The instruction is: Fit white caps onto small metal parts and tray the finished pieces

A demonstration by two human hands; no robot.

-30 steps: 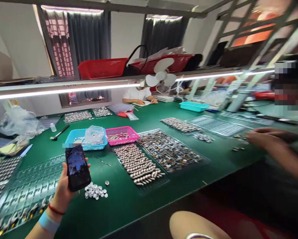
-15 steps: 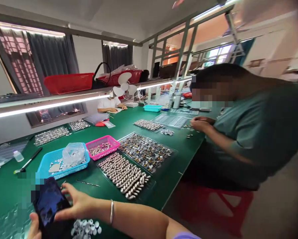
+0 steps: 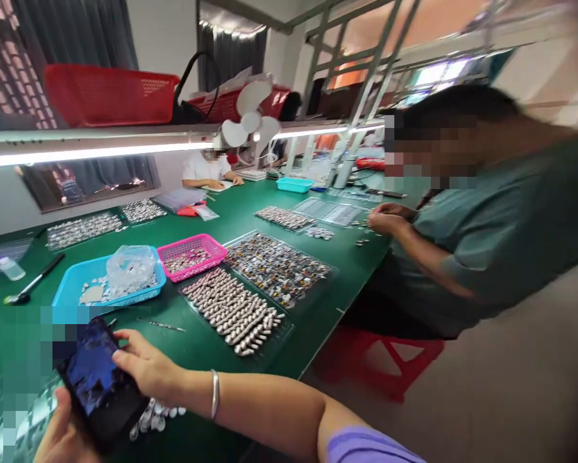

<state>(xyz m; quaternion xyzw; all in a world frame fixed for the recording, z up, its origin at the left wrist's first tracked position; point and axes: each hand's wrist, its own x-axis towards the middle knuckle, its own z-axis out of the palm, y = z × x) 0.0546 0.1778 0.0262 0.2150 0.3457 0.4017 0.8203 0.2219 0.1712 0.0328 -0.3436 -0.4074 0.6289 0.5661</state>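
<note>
A dark smartphone with a bluish screen is held tilted above the green table at the lower left. My left hand grips its lower left edge, thumb along the side, and is partly cut off by the frame. At the phone's upper right edge, my right hand is closed, its thumb over the edge of the screen. That wrist wears a silver bangle. Just beyond the phone lie tweezers. Small round white pieces are heaped beside it, partly hidden behind the phone.
A blue basket, a pink basket, a tray of metallic pieces and a tray of dark and yellow parts stand ahead. A co-worker in green sits at right on a red stool. A shelf light runs above.
The view has tipped downward, so the table contents sit higher in the picture. My right thumb has moved up along the phone, and the right fingers have closed in on its edge.
</note>
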